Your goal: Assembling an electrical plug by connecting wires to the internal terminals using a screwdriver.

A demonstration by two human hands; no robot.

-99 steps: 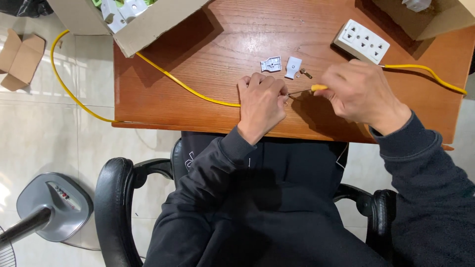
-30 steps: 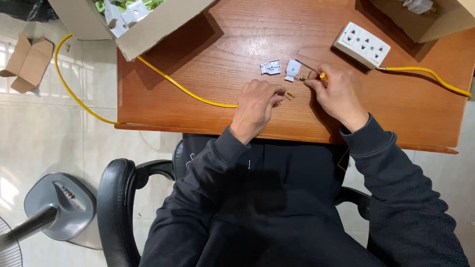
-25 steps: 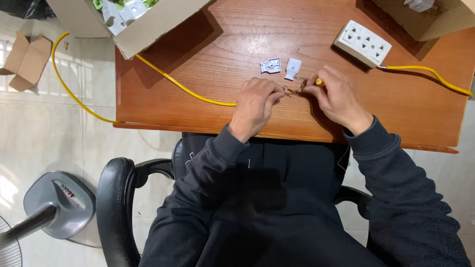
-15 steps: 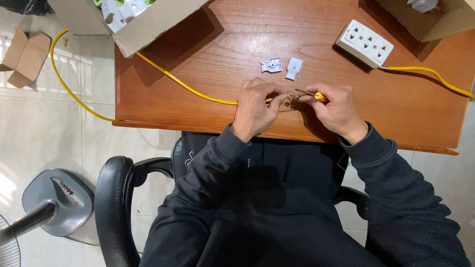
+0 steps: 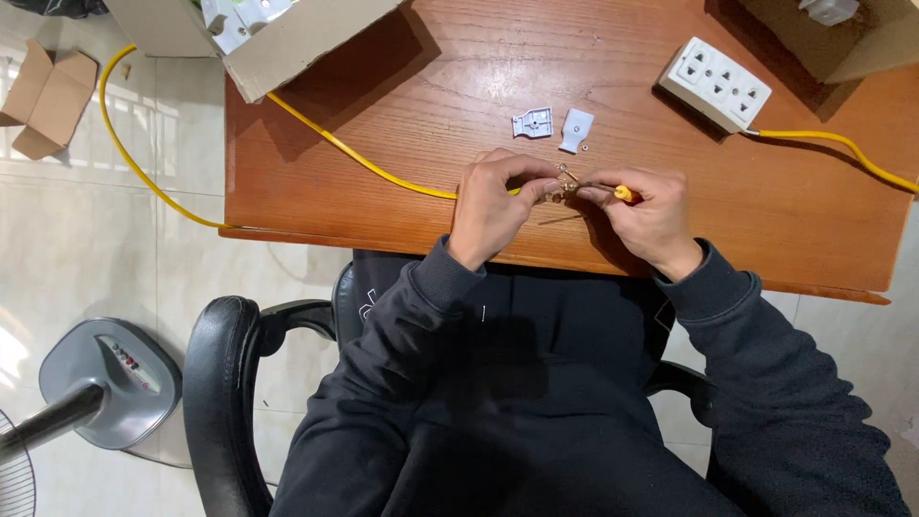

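Yellow cable (image 5: 364, 165) runs from the open cardboard box (image 5: 287, 48) at the table's far left corner across the wooden table (image 5: 459, 86) into the left hand (image 5: 493, 206), whose curled fingers pinch its end, with a small metal part, near the front edge. Beyond the hands lie two small white plastic shells (image 5: 555, 126). Facing it, the right hand (image 5: 646, 215) is closed on a yellow-handled screwdriver (image 5: 613, 191), its tip at the pinched end, with a white socket strip (image 5: 716, 84) farther right.
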